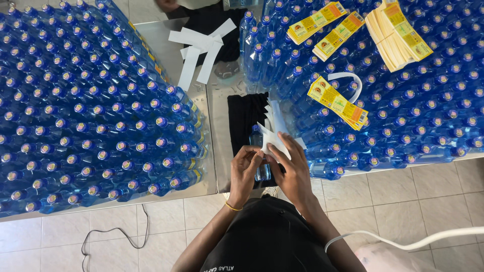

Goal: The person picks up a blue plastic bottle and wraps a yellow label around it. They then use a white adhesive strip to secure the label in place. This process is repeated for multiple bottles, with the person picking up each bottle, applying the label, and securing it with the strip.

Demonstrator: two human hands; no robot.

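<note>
Blue fills your far left: a dense block of capped plastic bottles (96, 111) stands packed cap to cap on the steel table (214, 131), and some at its right edge show yellow labels on their sides. Below it a thin black cable (113, 232) loops over the pale floor tiles (403, 196). Toward the top of the table's bare strip lie several loose white backing strips (201, 48), fanned across one another, with part of another person's dark clothing just behind them.

In the gap between the two bottle blocks your left hand (245, 171), a yellow band on its wrist, curls its fingers around a single blue bottle (261, 170) held just in front of your body, over a black cloth (244, 118) on the table. Your right hand (292, 174) meets it from the other side; its fingers (281, 153) pinch a bunch of white paper strips (275, 132) that stick up above the bottle, touching it.

To your right stands the second block of blue bottles (413, 100). Stacks of yellow labels (338, 103) lie on their caps, one stack close to your hand and more (353, 27) farther back. A white cord (403, 242) crosses the floor at lower right.
</note>
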